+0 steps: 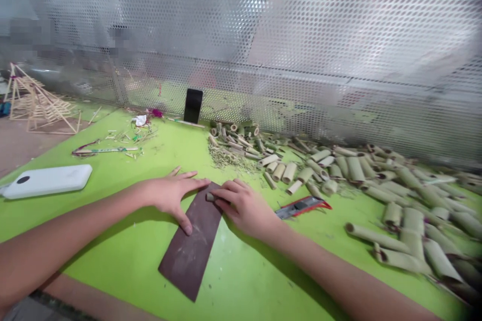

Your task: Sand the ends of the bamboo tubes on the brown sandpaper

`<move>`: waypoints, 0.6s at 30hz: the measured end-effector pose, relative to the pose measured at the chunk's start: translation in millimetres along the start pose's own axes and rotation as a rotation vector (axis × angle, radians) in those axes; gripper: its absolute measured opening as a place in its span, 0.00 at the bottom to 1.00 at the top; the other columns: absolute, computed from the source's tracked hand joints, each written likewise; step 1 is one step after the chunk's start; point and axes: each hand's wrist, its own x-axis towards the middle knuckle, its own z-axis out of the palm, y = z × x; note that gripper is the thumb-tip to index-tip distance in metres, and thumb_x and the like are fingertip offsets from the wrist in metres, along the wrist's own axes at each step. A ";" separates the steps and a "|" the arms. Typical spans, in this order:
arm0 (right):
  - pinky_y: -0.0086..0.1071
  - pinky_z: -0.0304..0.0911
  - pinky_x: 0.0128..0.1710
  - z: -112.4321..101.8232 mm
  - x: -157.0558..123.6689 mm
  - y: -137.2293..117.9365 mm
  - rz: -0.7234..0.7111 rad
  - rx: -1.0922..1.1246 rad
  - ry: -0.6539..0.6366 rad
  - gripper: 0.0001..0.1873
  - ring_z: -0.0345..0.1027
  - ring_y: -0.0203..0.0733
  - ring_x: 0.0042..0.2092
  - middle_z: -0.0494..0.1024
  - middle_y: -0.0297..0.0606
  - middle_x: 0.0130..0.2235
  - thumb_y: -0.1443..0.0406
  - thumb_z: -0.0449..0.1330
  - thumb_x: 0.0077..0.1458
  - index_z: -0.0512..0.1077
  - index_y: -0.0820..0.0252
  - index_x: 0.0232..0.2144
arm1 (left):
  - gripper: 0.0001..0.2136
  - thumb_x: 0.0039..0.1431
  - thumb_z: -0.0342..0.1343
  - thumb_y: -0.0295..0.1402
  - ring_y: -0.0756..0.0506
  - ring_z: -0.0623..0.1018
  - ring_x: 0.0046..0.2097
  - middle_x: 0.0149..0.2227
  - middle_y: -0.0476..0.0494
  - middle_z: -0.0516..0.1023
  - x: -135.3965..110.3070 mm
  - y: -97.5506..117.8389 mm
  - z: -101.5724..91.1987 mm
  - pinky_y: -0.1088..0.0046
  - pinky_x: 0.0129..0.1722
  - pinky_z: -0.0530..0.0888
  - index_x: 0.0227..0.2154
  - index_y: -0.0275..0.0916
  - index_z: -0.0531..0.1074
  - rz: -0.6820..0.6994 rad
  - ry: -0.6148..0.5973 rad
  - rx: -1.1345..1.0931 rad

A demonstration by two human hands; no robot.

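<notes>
Sheet dark brown, pale streaks. Right of sheet: cutter red and grey, bamboo pieces pale green. Left of sheet: device white. Under sheet: tabletop lime green.

The sheet looks matt and paper-like, with pale, powdery streaks. Right of it, the tubes look like smooth bamboo; left, the charger, smooth plastic; behind, the mesh, shiny metal.

Bamboo piece in right fingers
</notes>
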 end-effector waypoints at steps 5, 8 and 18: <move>0.40 0.67 0.47 4.5 0.9 1.8 -0.041 -0.049 0.049 0.14 0.69 0.47 0.45 0.77 0.46 0.43 0.66 0.56 0.69 0.77 0.60 0.52 | 0.61 0.41 0.67 0.64 0.28 0.40 0.74 0.75 0.35 0.40 0.5 -1.1 0.9 0.39 0.70 0.41 0.73 0.49 0.41 0.027 0.016 0.014; 0.40 0.66 0.47 4.3 0.8 -3.6 -0.014 -0.073 0.044 0.14 0.69 0.47 0.46 0.77 0.45 0.43 0.66 0.57 0.68 0.75 0.61 0.53 | 0.61 0.41 0.67 0.64 0.27 0.40 0.74 0.75 0.36 0.40 -0.7 0.8 -0.3 0.38 0.70 0.42 0.73 0.48 0.41 0.013 0.015 0.024; 0.40 0.65 0.46 -0.4 2.8 -5.2 -0.006 -0.079 0.027 0.12 0.70 0.46 0.44 0.78 0.43 0.43 0.65 0.58 0.68 0.75 0.60 0.50 | 0.63 0.39 0.68 0.64 0.26 0.42 0.74 0.74 0.34 0.40 -0.6 2.7 -2.1 0.38 0.70 0.43 0.73 0.47 0.41 0.007 0.025 0.053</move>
